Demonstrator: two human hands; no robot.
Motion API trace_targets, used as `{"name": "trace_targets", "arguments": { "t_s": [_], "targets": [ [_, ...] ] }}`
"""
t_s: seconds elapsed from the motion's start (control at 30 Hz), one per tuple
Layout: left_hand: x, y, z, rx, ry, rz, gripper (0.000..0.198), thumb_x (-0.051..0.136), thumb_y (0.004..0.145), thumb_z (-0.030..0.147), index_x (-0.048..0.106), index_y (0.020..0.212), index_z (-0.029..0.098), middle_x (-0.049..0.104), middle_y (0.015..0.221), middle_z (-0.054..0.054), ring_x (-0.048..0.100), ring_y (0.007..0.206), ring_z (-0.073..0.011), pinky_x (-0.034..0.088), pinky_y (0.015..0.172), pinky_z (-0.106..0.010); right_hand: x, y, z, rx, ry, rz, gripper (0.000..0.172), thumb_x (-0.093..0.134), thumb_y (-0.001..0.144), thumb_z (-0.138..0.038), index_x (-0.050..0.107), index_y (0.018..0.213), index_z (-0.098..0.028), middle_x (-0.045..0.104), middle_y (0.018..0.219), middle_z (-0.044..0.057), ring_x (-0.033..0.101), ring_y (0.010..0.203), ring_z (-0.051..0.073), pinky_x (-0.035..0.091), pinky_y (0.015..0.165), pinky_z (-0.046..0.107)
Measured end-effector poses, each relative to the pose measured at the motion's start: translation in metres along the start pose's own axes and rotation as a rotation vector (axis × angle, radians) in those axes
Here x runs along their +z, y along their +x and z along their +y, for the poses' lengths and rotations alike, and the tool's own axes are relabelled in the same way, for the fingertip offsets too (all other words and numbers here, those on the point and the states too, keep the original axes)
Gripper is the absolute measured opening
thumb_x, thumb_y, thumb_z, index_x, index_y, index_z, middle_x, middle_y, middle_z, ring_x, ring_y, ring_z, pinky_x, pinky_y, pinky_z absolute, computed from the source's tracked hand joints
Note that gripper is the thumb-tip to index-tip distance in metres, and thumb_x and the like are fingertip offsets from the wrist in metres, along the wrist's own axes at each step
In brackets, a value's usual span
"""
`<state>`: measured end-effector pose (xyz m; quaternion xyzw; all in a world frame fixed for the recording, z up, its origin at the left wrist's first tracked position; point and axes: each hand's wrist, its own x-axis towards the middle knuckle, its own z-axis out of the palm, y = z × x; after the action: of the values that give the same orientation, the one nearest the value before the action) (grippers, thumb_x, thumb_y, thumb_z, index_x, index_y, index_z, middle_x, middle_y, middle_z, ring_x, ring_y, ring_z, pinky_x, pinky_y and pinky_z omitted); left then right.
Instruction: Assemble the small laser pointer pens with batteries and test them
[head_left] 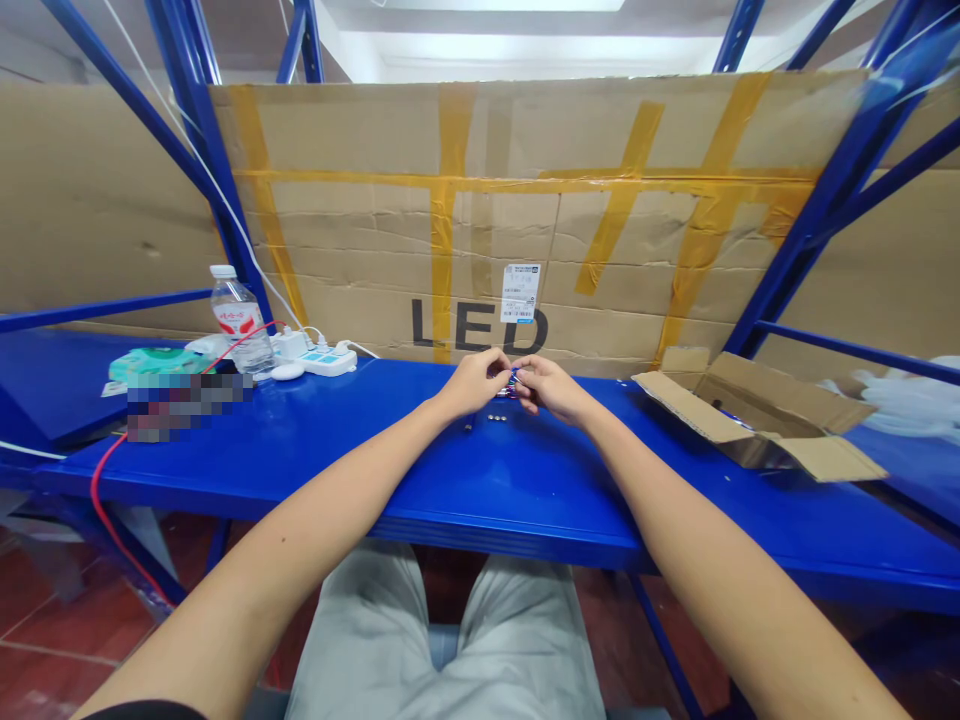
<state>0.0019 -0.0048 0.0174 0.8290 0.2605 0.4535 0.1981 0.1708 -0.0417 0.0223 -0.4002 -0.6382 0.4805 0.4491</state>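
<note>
Both my hands meet over the far middle of the blue shelf top [450, 470]. My left hand [474, 381] and my right hand [551, 387] have their fingers closed together on a small blue and red part [514, 380] held between them. It is too small to name. A few tiny metal pieces [491, 418] lie on the shelf just below my hands, apart from them.
An open cardboard box [757, 415] lies to the right. At the left stand a water bottle [241, 322], a white power strip [322, 357], a red cable [101, 480] and a teal packet [154, 362]. A taped cardboard sheet [525, 210] marked LED backs the shelf.
</note>
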Motion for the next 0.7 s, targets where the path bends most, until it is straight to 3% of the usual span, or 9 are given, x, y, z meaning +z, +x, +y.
{"name": "trace_targets", "arguments": {
  "t_s": [0.17,0.27,0.4,0.5,0.6,0.7],
  "targets": [
    [0.007,-0.001,-0.003,-0.064,-0.231,-0.018,0.013,0.062,0.074,0.016,0.057,0.086,0.015,0.065,0.078,-0.001,0.062,0.069,-0.0123,0.049,0.066,-0.024,0.003,0.0,-0.001,0.058,0.06,0.041,0.03,0.06,0.08,-0.033,0.035,0.096,-0.026,0.034,0.052,-0.014,0.028,0.037,0.006,0.03,0.041,0.019],
    [0.007,0.001,-0.006,-0.084,-0.212,0.025,0.007,0.059,0.074,0.014,0.058,0.081,0.015,0.064,0.075,-0.001,0.06,0.067,-0.0114,0.047,0.063,-0.023,0.003,0.0,-0.001,0.042,-0.033,0.046,0.027,0.056,0.08,-0.028,0.035,0.097,-0.026,0.034,0.052,-0.013,0.031,0.039,0.008,0.032,0.042,0.021],
    [0.004,0.003,-0.008,-0.104,-0.186,0.036,0.003,0.057,0.077,0.014,0.059,0.078,0.014,0.061,0.067,0.001,0.057,0.059,-0.01,0.044,0.057,-0.022,0.003,0.002,0.004,-0.079,-0.38,0.082,0.025,0.05,0.083,-0.021,0.038,0.105,-0.024,0.045,0.058,-0.009,0.044,0.046,0.012,0.043,0.048,0.026],
    [0.002,0.003,-0.008,-0.141,-0.225,0.014,0.004,0.056,0.081,0.017,0.059,0.08,0.015,0.057,0.061,0.003,0.054,0.052,-0.0094,0.043,0.053,-0.022,0.001,0.006,0.01,-0.242,-0.609,0.107,0.029,0.047,0.086,-0.019,0.044,0.115,-0.02,0.064,0.086,0.004,0.062,0.078,0.02,0.051,0.074,0.037],
    [0.001,0.003,-0.008,-0.139,-0.213,0.028,0.006,0.055,0.084,0.019,0.059,0.081,0.015,0.057,0.062,0.003,0.054,0.052,-0.0097,0.044,0.053,-0.022,-0.002,0.01,0.015,-0.355,-0.727,0.091,0.035,0.043,0.088,-0.017,0.047,0.123,-0.017,0.061,0.123,0.014,0.055,0.117,0.024,0.041,0.1,0.044],
    [0.001,0.003,-0.008,-0.13,-0.175,0.041,0.009,0.055,0.085,0.02,0.06,0.08,0.014,0.059,0.065,0.001,0.055,0.055,-0.0108,0.045,0.055,-0.023,-0.004,0.013,0.018,-0.363,-0.782,0.033,0.036,0.039,0.091,-0.017,0.048,0.126,-0.016,0.056,0.133,0.016,0.052,0.122,0.024,0.038,0.104,0.043]
  ]
}}
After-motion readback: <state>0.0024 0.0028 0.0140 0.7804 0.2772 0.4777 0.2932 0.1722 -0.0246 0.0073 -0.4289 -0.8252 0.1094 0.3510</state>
